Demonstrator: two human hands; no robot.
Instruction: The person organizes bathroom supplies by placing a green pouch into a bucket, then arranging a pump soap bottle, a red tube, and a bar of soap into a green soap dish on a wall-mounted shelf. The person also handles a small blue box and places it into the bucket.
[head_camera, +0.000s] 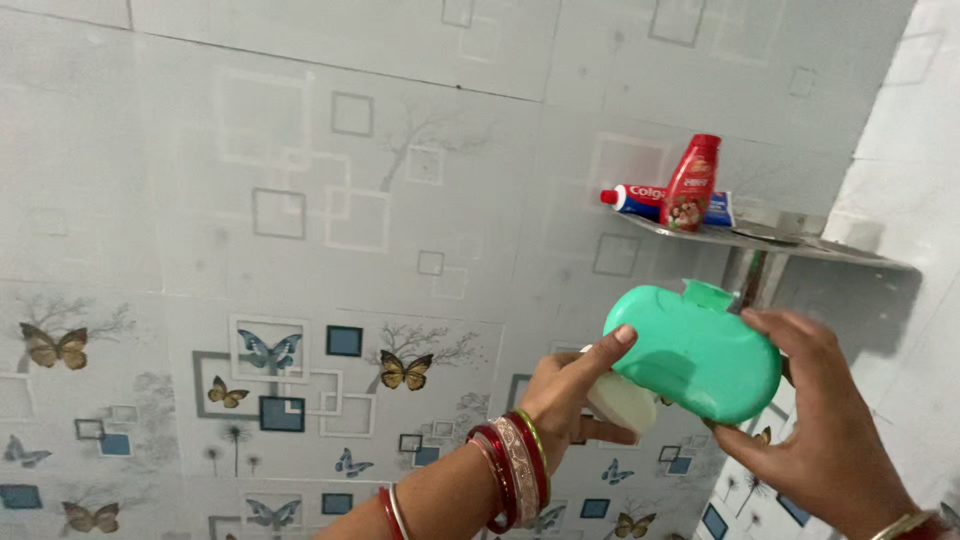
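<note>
While both hands meet below the corner metal shelf (800, 243), the green oval plastic soap case (695, 352) sits between them, long axis running lower-right to upper-left. Right hand (825, 425) cups its right end from below, fingers wrapped on. Left hand (578, 392) pinches its left end by the thumb and grips a white soap bar (622, 402) just under it.

Two hands mid-frame right, one green soap case (695, 352), one white soap bar (622, 402); upper right, one toothpaste tube (632, 199), one red bottle (692, 184).
</note>
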